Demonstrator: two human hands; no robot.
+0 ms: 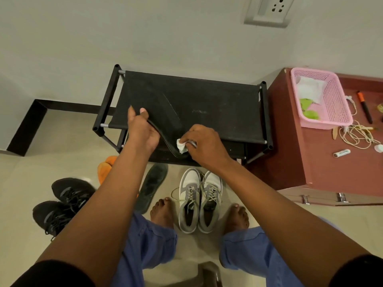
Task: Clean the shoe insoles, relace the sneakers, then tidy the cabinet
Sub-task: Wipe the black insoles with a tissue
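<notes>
Gripping black insole [165, 121] edge in our left hand [143, 131], over shoe rack [217, 108]; our right hand [204, 145] pinching white wipe [181, 146] against insole's near end; grey sneakers [200, 200] on floor below hands.

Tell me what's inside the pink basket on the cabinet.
The pink basket holds a white cloth or packet and something light green in front of it. Anything beneath them is covered.

Two insoles [165, 112]; four sneakers [189, 199]; one wipe [181, 146]; one basket [333, 104]; one marker [364, 107].
</notes>
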